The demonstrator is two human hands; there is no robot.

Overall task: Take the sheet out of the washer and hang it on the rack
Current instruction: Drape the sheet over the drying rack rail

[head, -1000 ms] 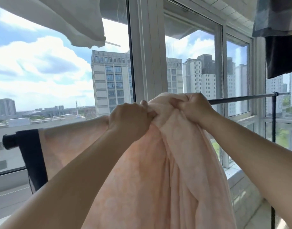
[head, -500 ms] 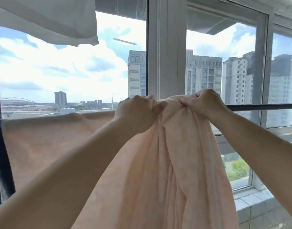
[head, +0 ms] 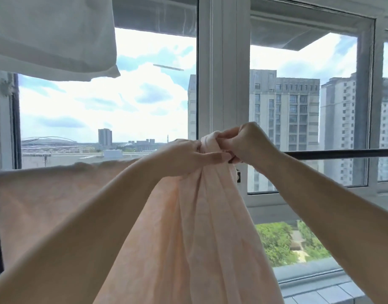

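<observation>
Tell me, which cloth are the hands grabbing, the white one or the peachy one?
The peach sheet, draped on the rack bar; both hands bunch it. The white cloth hangs overhead, untouched.

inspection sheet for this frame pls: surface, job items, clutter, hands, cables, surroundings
Surface: nothing seen; no table or floor work area in view.
Job's things: peach sheet draped over the black rack bar, spread flat to the left, bunched at the hands; the bar is bare to the right.
Clutter: white cloth hanging overhead at upper left.
Hands: left hand holds the bunched sheet, its fingers extended; right hand pinches the gathered top edge.
Cables: nothing seen.
Surroundings: white window frame behind the rack; high-rise buildings, sky and trees outside.
</observation>
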